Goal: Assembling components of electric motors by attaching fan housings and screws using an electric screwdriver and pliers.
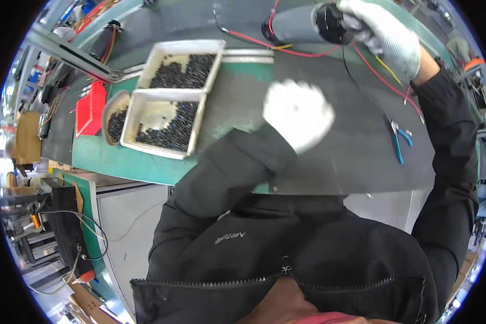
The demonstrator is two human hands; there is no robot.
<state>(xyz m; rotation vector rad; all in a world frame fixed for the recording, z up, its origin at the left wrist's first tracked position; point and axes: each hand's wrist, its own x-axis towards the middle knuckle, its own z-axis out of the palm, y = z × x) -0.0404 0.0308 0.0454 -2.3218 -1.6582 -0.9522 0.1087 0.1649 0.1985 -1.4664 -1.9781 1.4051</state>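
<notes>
A grey cylinder (294,26) with black end caps, shaped like a motor, lies at the far side of the bench with red, yellow and black wires trailing from it. My right hand (386,35), in a white knitted glove, is closed around its right black end. Nearer to me, my left hand (298,116), also gloved in white, hovers over the dark mat. It is blurred and looks curled into a fist; whatever its fingers may hold is hidden. Blue-handled pliers (398,141) lie on the mat at the right.
Left of my left hand, two white trays (204,116) hold many small black parts. Beside them are a small tan bowl (111,135) of similar parts and a red bin (92,110). A metal frame bar (70,54) crosses the far left. Another wired cylinder (102,43) lies behind it.
</notes>
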